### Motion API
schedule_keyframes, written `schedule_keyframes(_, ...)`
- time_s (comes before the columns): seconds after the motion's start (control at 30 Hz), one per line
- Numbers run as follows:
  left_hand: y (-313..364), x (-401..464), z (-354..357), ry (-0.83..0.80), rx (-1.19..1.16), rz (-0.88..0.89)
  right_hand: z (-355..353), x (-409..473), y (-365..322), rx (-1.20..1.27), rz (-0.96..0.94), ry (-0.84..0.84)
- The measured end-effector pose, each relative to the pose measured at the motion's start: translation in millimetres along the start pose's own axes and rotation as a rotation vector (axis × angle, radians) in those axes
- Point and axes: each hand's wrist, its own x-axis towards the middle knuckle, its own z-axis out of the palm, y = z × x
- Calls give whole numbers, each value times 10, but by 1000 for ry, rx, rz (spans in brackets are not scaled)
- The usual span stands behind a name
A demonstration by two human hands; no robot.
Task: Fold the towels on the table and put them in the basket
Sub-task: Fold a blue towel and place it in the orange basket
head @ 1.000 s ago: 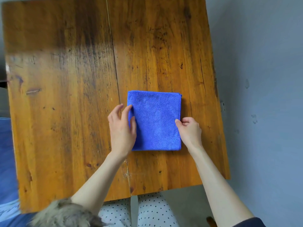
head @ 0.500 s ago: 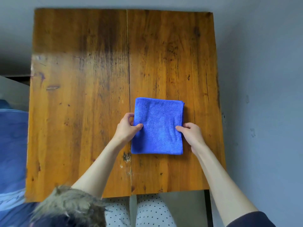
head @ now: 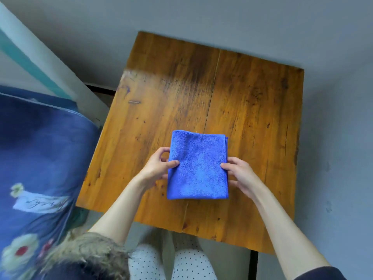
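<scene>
Folded blue terry towel [head: 197, 165], flat on bare wooden worktop [head: 252, 110], near its front edge. Pinched at both side edges: left hand [head: 156, 168] on left edge, right hand [head: 241, 175] on right, thumbs on top, fingers curled beneath. Long axis running away from body, squarely between hands, both equally near. Basket nowhere in view.

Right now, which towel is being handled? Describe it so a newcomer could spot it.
Find the wooden table. On its near half lies a folded blue towel, pinched at its sides by the left hand and right hand. It is the only cloth there.
</scene>
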Motion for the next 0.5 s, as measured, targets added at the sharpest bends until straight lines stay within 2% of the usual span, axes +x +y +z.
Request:
schedule_keyframes(0.23, -168, -839, -1118, 183, -206, 110, 1148, -392, -508, -190, -201, -186)
schedule_keyframes(0.5, -1128, -2139, -2524, 428, -441, 185, 3036, -1122, -450, -427, -310, -421)
